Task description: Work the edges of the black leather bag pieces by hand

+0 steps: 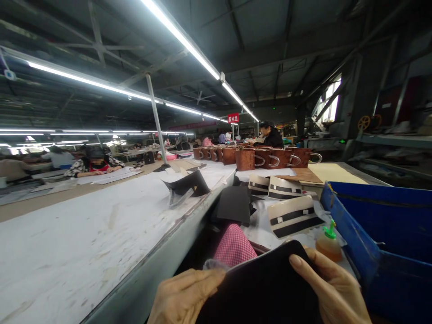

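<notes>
Now, left grip (184,294): clasping flat black leather panel (266,288).
Right grip (332,288): clasping same panel's far edge.
Beyond right grip: amber glue bottle (328,245).

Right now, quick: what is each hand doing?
Left hand: closed on the left edge of the black leather piece.
Right hand: closed on the same piece's right edge, fingers over the top.

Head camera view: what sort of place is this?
Probably a leather-goods or bag factory floor: long worktables, a row of brown bags, seated workers, and both hands holding a black panel.
</notes>
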The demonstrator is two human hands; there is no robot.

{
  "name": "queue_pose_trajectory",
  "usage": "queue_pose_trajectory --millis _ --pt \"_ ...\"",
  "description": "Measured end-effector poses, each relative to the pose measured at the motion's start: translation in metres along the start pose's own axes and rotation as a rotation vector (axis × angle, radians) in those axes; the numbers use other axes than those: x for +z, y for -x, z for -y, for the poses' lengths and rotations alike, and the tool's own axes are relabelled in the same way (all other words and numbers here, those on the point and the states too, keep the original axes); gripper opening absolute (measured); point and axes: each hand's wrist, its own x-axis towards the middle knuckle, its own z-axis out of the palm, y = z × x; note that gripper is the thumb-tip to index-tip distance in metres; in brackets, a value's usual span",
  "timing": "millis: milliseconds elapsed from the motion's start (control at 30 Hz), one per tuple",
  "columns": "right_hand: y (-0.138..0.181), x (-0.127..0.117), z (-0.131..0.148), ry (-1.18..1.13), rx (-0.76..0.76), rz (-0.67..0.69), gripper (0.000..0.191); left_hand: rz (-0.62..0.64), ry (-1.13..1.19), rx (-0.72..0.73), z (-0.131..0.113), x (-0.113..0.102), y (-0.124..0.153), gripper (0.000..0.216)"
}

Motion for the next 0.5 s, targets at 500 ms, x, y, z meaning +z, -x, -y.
queue_pose_trajectory --millis 500 --pt "-0.015 -0.011 -0.010 -0.145 -0.006 -0.019 0.036 -0.047 0.186 0.070 -0.009 0.021 -0.011 0.053"
